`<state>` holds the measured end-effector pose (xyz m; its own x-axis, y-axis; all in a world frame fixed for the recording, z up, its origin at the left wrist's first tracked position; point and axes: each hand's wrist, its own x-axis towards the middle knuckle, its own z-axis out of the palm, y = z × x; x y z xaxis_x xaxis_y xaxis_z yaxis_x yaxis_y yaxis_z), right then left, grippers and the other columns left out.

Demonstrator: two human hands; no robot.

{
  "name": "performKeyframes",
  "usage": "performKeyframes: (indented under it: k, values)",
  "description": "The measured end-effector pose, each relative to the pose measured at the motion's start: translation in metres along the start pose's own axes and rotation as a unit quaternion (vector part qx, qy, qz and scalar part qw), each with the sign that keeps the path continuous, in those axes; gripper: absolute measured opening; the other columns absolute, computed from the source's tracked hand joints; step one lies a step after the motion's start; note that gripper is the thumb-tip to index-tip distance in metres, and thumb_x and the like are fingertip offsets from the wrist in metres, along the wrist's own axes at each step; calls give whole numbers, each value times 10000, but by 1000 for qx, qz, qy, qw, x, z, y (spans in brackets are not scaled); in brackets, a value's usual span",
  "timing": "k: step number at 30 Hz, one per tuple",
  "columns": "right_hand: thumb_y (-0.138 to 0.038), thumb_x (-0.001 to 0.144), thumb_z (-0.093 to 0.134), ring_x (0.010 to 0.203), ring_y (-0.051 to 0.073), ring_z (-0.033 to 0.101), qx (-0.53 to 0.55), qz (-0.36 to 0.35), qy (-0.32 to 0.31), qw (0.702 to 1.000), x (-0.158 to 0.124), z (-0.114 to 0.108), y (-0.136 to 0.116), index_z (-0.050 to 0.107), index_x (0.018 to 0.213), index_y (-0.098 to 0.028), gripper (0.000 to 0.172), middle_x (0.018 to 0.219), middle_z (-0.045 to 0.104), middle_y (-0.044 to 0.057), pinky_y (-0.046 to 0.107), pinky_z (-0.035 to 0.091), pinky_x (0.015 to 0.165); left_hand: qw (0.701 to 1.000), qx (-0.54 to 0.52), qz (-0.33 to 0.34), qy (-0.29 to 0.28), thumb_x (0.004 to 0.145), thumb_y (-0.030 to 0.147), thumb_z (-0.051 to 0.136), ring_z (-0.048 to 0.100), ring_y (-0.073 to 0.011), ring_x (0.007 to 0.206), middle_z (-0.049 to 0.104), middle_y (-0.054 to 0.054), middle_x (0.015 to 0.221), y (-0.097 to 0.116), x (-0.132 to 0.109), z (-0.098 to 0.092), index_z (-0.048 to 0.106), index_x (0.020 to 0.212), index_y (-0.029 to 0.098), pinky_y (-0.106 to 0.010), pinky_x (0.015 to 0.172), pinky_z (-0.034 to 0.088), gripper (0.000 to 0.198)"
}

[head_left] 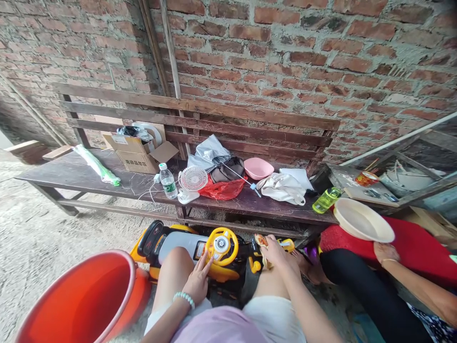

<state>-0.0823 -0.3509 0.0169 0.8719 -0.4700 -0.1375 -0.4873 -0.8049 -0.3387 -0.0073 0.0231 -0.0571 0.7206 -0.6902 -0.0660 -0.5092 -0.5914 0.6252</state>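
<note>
My left hand, with a beaded bracelet on its wrist, lies open on my left thigh, fingers stretched towards the yellow steering wheel of a toy ride-on car. Whether the fingertips touch the wheel's rim I cannot tell. Over my right knee, my right hand is closed on a crumpled red-and-cream patterned wrapper. A tan part hangs below that hand, and anything inside the wrapper is hidden. The toy car stands on the floor between my knees and the bench.
A wooden bench holds a cardboard box, water bottle, small fan, red bag and pink basin. A large red bucket stands at left. At right, another person's hand holds a cream basin.
</note>
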Motion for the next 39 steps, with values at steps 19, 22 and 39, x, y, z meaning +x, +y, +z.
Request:
performKeyframes:
  k: [19,22,39]
  values:
    - [-304,903,601,1011,232,705,239,6,28,971,13,-11,-37,731,1138,-203,287,1112,752,76,306,504,890,1000,-27,5,2,832,-4,440,164,-288,1639,118,-59,1788,-2,-1,2,345,1664,252,-501,1323,271,876]
    - [-244,859,658,1051,219,663,78,-51,7,996,4,-17,-63,736,1116,-239,269,1185,692,68,289,467,903,1000,-31,3,-1,832,3,452,170,-285,1638,117,-41,1788,-2,-1,1,311,1675,284,-508,1316,287,900]
    - [-94,793,646,1043,258,639,-152,-107,-54,981,-29,-20,-84,741,1071,-232,325,1248,618,95,321,477,840,1000,-13,-13,-18,803,4,500,184,-276,1636,132,-50,1785,2,3,-2,327,1666,318,-518,1316,283,935]
